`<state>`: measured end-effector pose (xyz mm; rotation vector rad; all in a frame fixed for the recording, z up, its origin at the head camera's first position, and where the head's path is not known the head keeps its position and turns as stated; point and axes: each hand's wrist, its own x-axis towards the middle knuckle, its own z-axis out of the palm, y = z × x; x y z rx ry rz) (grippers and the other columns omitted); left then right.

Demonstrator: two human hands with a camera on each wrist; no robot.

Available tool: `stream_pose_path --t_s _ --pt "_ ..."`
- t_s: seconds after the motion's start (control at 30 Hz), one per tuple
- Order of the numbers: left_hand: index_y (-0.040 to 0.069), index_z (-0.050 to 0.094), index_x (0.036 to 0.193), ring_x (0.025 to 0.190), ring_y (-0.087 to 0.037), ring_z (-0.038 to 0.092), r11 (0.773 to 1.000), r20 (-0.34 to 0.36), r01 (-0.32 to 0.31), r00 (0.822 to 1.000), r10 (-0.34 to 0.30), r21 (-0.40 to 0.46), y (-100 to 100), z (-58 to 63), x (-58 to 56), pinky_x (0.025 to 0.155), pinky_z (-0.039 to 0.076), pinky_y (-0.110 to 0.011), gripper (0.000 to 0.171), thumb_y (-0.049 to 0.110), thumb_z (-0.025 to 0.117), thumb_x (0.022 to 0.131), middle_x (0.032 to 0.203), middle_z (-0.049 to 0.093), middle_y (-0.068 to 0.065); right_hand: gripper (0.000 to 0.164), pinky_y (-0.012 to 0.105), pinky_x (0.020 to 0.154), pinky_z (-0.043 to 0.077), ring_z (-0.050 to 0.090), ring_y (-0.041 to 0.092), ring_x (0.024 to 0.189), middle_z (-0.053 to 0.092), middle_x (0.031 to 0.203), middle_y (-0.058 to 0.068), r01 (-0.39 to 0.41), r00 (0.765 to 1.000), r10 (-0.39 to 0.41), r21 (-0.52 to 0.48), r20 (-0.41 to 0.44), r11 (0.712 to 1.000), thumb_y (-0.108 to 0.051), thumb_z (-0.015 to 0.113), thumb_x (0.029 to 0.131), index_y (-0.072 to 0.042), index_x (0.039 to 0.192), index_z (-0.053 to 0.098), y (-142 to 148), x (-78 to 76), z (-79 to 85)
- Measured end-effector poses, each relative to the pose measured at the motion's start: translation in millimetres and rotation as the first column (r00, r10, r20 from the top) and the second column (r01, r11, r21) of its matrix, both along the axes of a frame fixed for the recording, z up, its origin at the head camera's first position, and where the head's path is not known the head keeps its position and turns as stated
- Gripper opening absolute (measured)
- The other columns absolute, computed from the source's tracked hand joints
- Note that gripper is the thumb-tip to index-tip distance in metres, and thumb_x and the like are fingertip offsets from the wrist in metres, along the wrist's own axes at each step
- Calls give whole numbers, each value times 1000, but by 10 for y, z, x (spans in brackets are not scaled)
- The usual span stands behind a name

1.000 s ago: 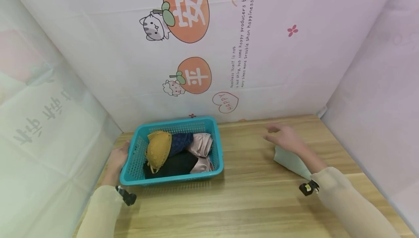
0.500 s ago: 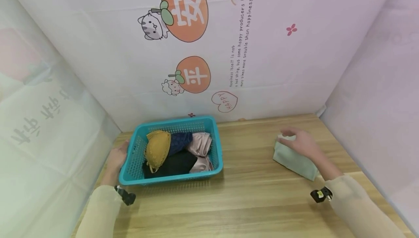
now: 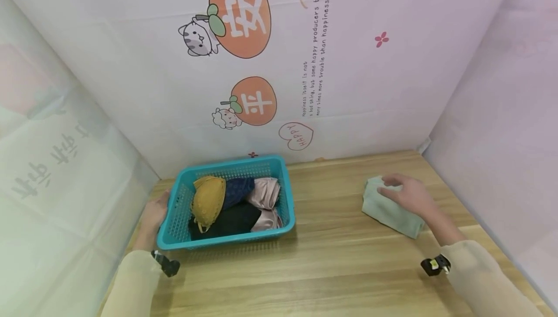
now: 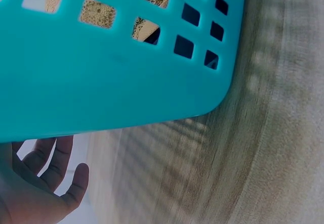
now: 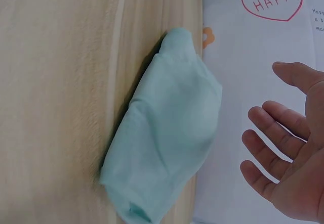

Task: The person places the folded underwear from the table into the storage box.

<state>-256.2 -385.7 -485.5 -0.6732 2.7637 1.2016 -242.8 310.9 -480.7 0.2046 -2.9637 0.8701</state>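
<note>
In the head view a turquoise plastic basket (image 3: 183,244) stands at the left of the wooden table. In it lie a mustard-yellow bra (image 3: 209,203), dark blue fabric (image 3: 239,191), black fabric (image 3: 231,220) and shiny pale pink fabric (image 3: 266,192). My left hand (image 3: 154,217) rests at the basket's left side; in the left wrist view its fingers (image 4: 63,158) bend loosely beside the wall, partly hidden. At the right lies a folded pale green cloth (image 3: 390,208). Over it hovers my right hand (image 3: 411,197), its fingers apart and holding nothing, as the right wrist view shows.
White printed sheets form the back wall (image 3: 344,65) and both side walls, close round the table (image 3: 314,268). The basket stands near the back wall. Bare wood lies between the basket and the green cloth.
My right hand has moved right and a little down over the green cloth, uncovering more of it. The cloth, the basket and my left hand have stayed in place.
</note>
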Motion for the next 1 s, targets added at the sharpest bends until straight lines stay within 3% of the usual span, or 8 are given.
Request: stream_pose_path --t_s 0.37,0.53,0.77,1.0 --pt "-1 39 149 138 -53 38 1000 0 10 1000 -10 -17 2 -4 4 112 35 -63 93 71 10 98 152 38 -32 70 67 98 41 49 52 127 58 137 28 21 999 -23 36 39 999 -54 60 96 1 138 52 160 62 -116" --pt "-1 39 149 138 -53 39 999 -3 25 1000 -25 -22 6 -2 3 112 34 -64 93 71 9 98 151 39 -32 84 69 100 39 47 56 126 53 139 33 24 999 -29 103 44 994 -63 60 92 5 140 49 245 60 -224" --pt "-2 41 148 130 -53 48 999 -17 -2 1000 3 39 46 -3 50 106 41 -62 99 77 15 94 145 46 -35 108 72 101 37 44 59 127 51 140 35 27 997 -39 171 64 985 -77 62 80 8 143 45 312 118 -390" --pt "-2 40 149 130 -54 48 1000 -14 5 1000 -5 9 42 20 65 104 42 -63 98 75 12 95 145 45 -35 116 74 100 36 41 62 127 42 146 38 50 996 -63 182 64 982 -79 68 73 8 145 40 279 137 -504"
